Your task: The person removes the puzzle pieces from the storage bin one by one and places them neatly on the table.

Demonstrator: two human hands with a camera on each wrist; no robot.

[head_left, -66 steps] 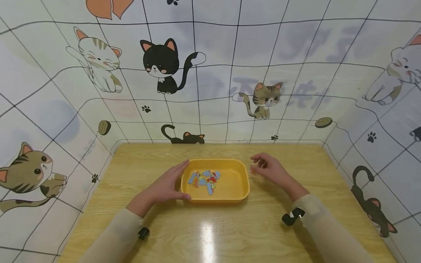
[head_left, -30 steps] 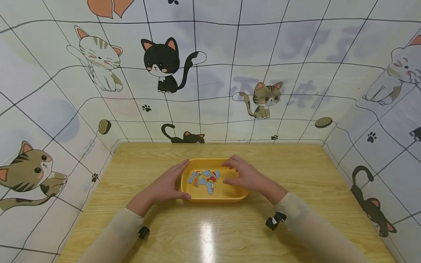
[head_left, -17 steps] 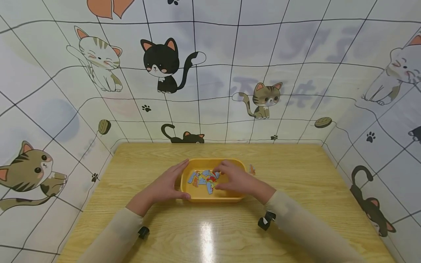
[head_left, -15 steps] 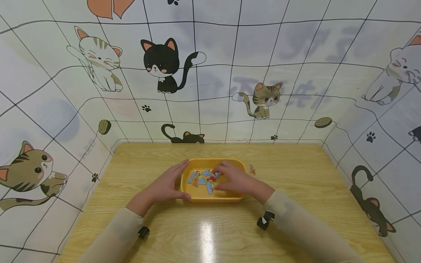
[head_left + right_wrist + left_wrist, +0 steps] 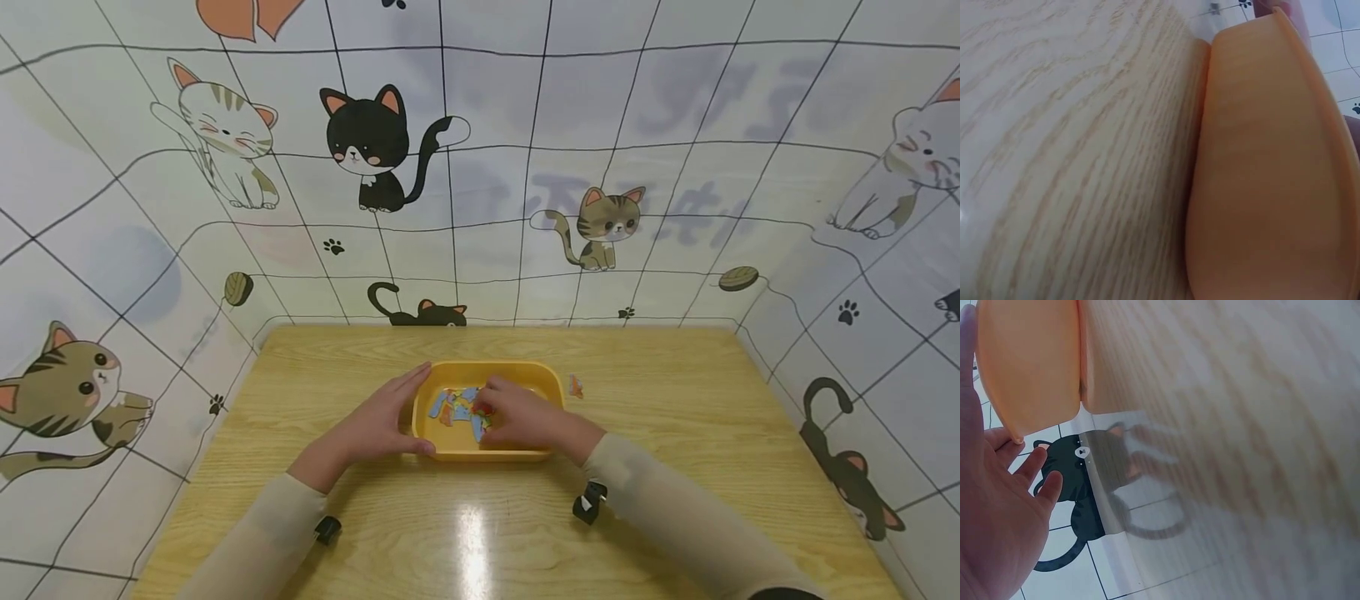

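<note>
A shallow yellow tray (image 5: 525,455) sits on the wooden table, and a heap of small flat puzzle pieces (image 5: 459,407), blue, red, yellow and orange, lies in its left half. My left hand (image 5: 378,422) holds the tray's left end, thumb at the near rim and fingers at the far corner. Inside the tray, my right hand (image 5: 521,417) bends its fingers down at the right side of the heap, over the red and blue pieces. Its fingertips are partly hidden, and I cannot tell whether they pinch a piece. In the right wrist view the tray's outer wall (image 5: 1266,162) covers most of that hand.
One orange piece (image 5: 575,386) lies on the table (image 5: 645,367) just right of the tray. Walls with printed cats (image 5: 487,192) and grid lines enclose the table at the back and sides.
My right hand has let go of the orange piece right of the tray, then moved left into the tray and down to the heap. My left hand stays at the tray.
</note>
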